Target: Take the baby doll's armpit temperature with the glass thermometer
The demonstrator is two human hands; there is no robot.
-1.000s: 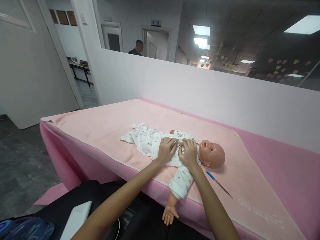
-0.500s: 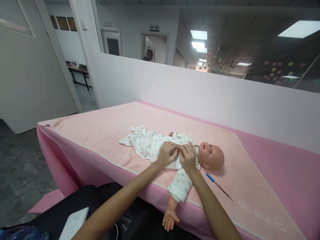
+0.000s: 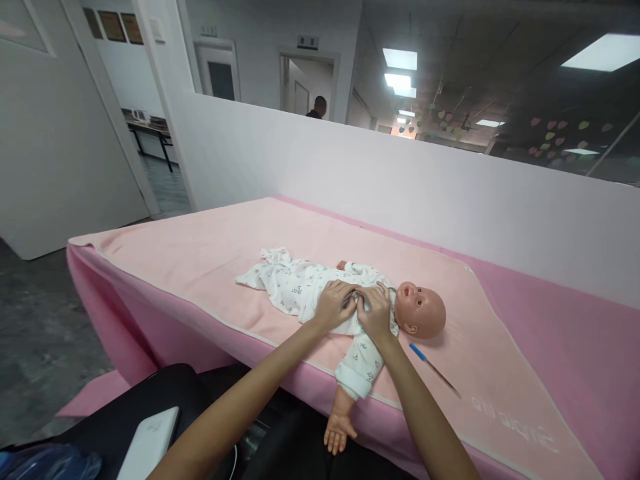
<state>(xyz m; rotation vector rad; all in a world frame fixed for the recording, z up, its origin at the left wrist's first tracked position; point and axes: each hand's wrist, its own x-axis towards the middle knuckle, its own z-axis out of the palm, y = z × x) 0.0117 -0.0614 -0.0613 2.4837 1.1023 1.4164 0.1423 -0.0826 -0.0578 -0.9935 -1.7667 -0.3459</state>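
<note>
A baby doll [image 3: 421,311] lies on its back on the table, its head to the right. It wears a white printed romper [image 3: 295,287]. My left hand [image 3: 334,305] is closed at the front of the romper, over the chest, its fingertips pinching the cloth. Just right of it, my right hand [image 3: 375,312] pinches the same cloth, the fingertips of both hands nearly touching. What lies right between the fingers is hidden. One doll arm [image 3: 345,407] hangs over the near table edge, below my right hand.
A thin rod with a blue handle [image 3: 434,368] lies right of my right forearm. A pink blanket [image 3: 200,260] covers the table, with a white wall [image 3: 400,180] behind. A white flat device [image 3: 150,443] rests at lower left. Through the window, a person's head [image 3: 320,105] shows.
My hands stay at the romper's front, with small finger movements. The view has shifted slightly. The person behind the window has moved right.
</note>
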